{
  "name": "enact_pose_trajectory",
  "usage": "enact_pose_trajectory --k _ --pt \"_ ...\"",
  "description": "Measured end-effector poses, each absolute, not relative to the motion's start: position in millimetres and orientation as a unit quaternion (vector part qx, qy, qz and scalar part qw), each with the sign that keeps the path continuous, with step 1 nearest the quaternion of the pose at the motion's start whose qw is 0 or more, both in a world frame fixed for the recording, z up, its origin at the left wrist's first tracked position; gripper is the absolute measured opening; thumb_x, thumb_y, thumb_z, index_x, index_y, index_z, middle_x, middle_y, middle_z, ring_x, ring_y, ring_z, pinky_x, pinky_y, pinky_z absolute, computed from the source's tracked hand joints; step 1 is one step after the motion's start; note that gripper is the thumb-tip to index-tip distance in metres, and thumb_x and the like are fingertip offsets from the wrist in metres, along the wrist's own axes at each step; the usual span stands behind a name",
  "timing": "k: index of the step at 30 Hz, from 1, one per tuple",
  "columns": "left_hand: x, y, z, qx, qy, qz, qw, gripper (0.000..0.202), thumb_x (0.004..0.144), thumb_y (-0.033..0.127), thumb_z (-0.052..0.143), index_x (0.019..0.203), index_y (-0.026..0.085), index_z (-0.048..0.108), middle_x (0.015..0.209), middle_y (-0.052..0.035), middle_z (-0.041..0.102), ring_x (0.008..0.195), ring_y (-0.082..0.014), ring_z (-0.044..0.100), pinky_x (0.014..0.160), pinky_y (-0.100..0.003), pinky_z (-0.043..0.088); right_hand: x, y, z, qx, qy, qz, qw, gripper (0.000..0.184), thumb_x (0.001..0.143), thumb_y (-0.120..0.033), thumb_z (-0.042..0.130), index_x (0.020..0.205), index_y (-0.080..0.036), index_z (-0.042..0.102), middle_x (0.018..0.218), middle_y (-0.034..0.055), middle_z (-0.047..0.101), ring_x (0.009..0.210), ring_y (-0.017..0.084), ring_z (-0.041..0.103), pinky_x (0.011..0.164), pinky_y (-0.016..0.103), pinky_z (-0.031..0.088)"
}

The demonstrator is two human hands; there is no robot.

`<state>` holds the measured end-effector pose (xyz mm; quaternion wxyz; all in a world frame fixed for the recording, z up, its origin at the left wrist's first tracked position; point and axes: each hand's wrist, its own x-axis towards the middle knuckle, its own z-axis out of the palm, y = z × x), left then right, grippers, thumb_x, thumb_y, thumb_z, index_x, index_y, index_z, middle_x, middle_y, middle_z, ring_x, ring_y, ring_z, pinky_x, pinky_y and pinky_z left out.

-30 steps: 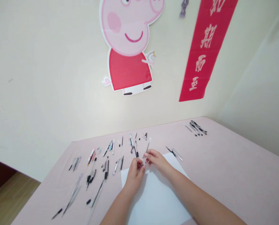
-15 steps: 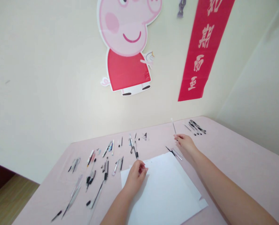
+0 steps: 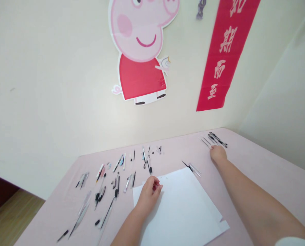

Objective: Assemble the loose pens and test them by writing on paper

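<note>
R hand (image 3: 218, 153) stretched to far-right part of pale pink counter (image 3: 257, 181), fingers (image 3: 214, 149) at small heap of thin black pens & refills (image 3: 217, 139). L hand (image 3: 149, 189) loosely curled on top-left corner of white paper sheet (image 3: 183, 205); loose pens & pen parts (image 3: 116, 177) scattered to its left.

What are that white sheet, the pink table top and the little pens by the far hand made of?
White sheet: looks like paper, matt and thin, lying flat with crisp edges.
Pink table top: probably a cloth or plastic cover, smooth and dull; I cannot tell which.
Pens beside the right hand: seemingly plastic, with black and clear parts, though too small to be sure.
</note>
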<state>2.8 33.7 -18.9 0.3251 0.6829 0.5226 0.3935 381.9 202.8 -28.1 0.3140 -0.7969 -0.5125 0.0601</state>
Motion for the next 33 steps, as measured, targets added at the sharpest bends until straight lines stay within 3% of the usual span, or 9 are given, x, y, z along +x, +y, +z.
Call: enact_pose_trajectory --k 4,10,19,24,27,33 --pt "2 34 -18 0.685 0.533 0.373 0.328 0.009 0.078 0.028 0.047 0.081 0.020 0.048 0.077 -0.0016 0.053 0.069 -0.0154 0.050 0.064 -0.029 0.041 382 205 -32 -0.812 -0.506 0.031 0.290 0.034 0.067 -0.009 0.044 0.091 -0.001 0.065 0.085 0.0240 0.061 0.090 0.033 0.057 0.077 0.046 0.041" --pt "3 34 -16 0.690 0.533 0.366 0.325 0.008 0.078 0.028 0.046 0.080 0.020 0.048 0.077 -0.0015 0.053 0.070 -0.0153 0.050 0.066 -0.029 0.040 378 206 -28 -0.846 -0.487 0.020 0.217 0.027 0.071 -0.016 0.046 0.087 -0.006 0.065 0.081 0.0191 0.061 0.085 0.030 0.059 0.071 0.041 0.044" --pt "2 35 -17 0.700 0.526 0.359 0.323 0.006 0.079 0.025 0.046 0.080 0.020 0.048 0.078 -0.0016 0.052 0.070 -0.0151 0.049 0.067 -0.029 0.040 361 188 -22 -0.835 -0.495 -0.007 0.239 0.033 0.075 -0.021 0.047 0.104 -0.008 0.056 0.104 0.0187 0.051 0.087 0.025 0.057 0.074 0.033 0.042" --pt "3 34 -17 0.712 0.521 0.353 0.311 0.005 0.078 0.024 0.046 0.080 0.019 0.048 0.078 -0.0017 0.052 0.070 -0.0149 0.049 0.066 -0.028 0.040 327 167 -16 -0.755 -0.595 -0.011 0.274 0.018 0.075 -0.019 0.045 0.084 -0.012 0.059 0.090 0.0113 0.054 0.083 0.019 0.053 0.078 0.028 0.038" --pt "3 32 -13 0.731 0.509 0.342 0.298 0.006 0.079 0.023 0.046 0.082 0.020 0.050 0.079 -0.0025 0.053 0.071 -0.0156 0.049 0.066 -0.029 0.041 297 150 -10 -0.692 -0.661 0.018 0.291 0.012 0.071 -0.017 0.045 0.074 -0.015 0.056 0.079 0.0058 0.053 0.075 0.016 0.051 0.073 0.025 0.038" --pt "3 26 -4 0.793 0.453 0.324 0.247 0.014 0.079 0.019 0.046 0.089 0.020 0.056 0.093 -0.0075 0.057 0.090 -0.0196 0.051 0.081 -0.035 0.041 262 122 5 -0.617 -0.729 0.083 0.285 0.012 0.071 -0.012 0.045 0.073 -0.015 0.056 0.079 0.0040 0.054 0.070 0.013 0.049 0.068 0.022 0.036"
